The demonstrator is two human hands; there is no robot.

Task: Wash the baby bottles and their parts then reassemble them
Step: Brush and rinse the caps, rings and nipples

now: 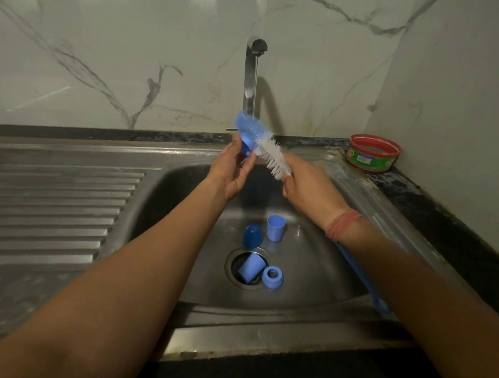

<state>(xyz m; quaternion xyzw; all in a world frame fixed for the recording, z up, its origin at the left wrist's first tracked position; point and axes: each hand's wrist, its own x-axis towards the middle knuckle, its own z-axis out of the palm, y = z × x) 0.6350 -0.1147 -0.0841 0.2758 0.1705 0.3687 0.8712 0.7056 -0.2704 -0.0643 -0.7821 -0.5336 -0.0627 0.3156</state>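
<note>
Left hand [234, 171] pinches a small blue bottle part [247, 143] under the running tap [255, 72], at 12 o'clock over the sink [339, 272]. Right hand [305, 191], grip curled round the bottle brush [268, 151], sets the bristles against the part. Four blue pieces lie near the drain [249, 270]; a red tub [373, 151] sits on the counter [414, 193] at 2 o'clock.

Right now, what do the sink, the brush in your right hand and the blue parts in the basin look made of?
Sink: brushed stainless steel, by its dull grey sheen and pressed drainer ridges. Brush: stiff white bristles, likely nylon, with a blue, probably plastic handle held by the right hand. Blue ring and blue cup in the basin: matte opaque plastic, judging by uniform colour and moulded edges.
</note>
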